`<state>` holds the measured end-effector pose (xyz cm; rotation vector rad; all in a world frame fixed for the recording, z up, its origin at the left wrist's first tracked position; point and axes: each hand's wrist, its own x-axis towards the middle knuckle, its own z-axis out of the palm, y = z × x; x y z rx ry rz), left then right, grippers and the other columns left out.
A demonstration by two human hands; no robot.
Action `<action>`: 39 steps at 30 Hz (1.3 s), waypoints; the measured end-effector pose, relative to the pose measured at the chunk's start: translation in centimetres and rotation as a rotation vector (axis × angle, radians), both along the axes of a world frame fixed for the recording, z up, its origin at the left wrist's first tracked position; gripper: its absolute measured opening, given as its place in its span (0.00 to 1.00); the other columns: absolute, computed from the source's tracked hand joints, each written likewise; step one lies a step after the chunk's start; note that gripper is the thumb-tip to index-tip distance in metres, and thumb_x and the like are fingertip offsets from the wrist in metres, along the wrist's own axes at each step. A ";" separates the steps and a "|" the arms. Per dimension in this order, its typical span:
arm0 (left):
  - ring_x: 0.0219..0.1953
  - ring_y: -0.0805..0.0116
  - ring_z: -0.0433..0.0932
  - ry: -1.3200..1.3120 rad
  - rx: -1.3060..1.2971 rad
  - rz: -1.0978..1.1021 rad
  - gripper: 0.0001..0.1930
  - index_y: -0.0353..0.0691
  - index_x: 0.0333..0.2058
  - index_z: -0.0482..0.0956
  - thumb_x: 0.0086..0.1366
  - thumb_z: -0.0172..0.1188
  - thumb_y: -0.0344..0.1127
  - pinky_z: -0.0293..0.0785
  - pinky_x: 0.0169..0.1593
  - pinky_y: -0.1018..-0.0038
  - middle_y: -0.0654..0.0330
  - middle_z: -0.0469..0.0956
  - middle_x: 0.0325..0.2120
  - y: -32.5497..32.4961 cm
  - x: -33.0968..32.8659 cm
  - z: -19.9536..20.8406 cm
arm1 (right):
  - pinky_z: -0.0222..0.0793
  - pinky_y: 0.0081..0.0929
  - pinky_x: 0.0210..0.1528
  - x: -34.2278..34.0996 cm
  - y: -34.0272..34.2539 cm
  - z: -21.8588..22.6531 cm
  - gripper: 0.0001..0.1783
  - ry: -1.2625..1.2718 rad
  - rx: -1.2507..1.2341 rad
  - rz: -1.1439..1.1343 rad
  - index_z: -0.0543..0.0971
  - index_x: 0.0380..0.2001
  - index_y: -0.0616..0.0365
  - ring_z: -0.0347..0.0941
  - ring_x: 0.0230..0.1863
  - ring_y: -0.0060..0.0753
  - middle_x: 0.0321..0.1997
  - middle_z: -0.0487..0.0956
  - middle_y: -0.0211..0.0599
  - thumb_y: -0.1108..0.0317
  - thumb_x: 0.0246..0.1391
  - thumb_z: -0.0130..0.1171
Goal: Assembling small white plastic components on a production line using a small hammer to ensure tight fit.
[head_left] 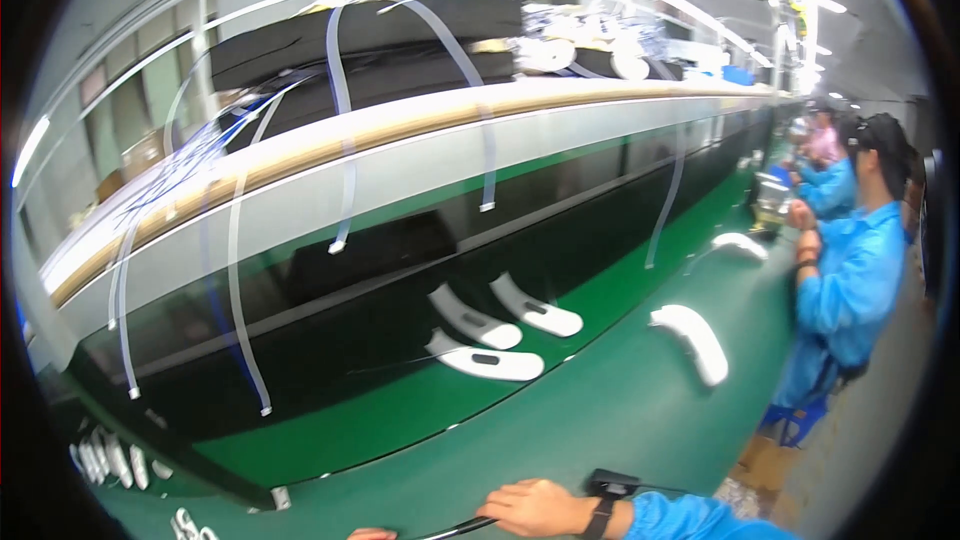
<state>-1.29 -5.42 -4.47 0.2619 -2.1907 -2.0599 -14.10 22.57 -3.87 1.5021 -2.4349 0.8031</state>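
My right hand [535, 508], in a blue sleeve with a dark band at the wrist, is at the bottom of the view. Its fingers close on a thin, shiny black cable-like piece [458, 528] that runs left toward the lower edge. Only a bit of my left hand [372, 534] shows at that edge, near the piece's other end; its fingers are mostly cut off. Right beside my right wrist lies a small black box-shaped device [612, 483] with a thin lead.
White curved shells [510, 368] lie on the green belt [330, 450] ahead. Another white shell [700, 345] rests on the green bench [600, 410]. Ribbon cables [341, 180] hang from the shelf. Co-workers in blue [850, 280] sit at the right. White parts [115, 460] stand lower left.
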 end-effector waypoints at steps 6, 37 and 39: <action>0.41 0.73 0.76 0.117 -0.061 0.021 0.19 0.35 0.54 0.73 0.63 0.59 0.25 0.76 0.39 0.79 0.58 0.71 0.53 -0.7 -0.3 -1.8 | 0.74 0.24 0.30 -0.8 -0.4 0.2 0.20 0.045 0.128 -0.001 0.78 0.43 0.43 0.75 0.33 0.24 0.33 0.75 0.20 0.62 0.42 0.65; 0.34 0.78 0.74 -0.003 0.060 -0.073 0.19 0.36 0.56 0.70 0.67 0.57 0.29 0.71 0.32 0.82 0.62 0.77 0.41 0.1 0.0 -1.7 | 0.74 0.28 0.28 -0.9 -0.8 0.6 0.10 -0.022 0.068 -0.059 0.80 0.33 0.46 0.77 0.28 0.31 0.28 0.76 0.24 0.65 0.43 0.65; 0.33 0.78 0.74 -0.003 0.064 -0.060 0.19 0.36 0.56 0.70 0.66 0.57 0.29 0.71 0.32 0.82 0.62 0.77 0.40 0.2 0.0 -1.7 | 0.74 0.28 0.28 -1.0 -0.8 0.6 0.10 -0.024 0.073 -0.062 0.80 0.33 0.46 0.77 0.28 0.31 0.27 0.76 0.24 0.65 0.43 0.65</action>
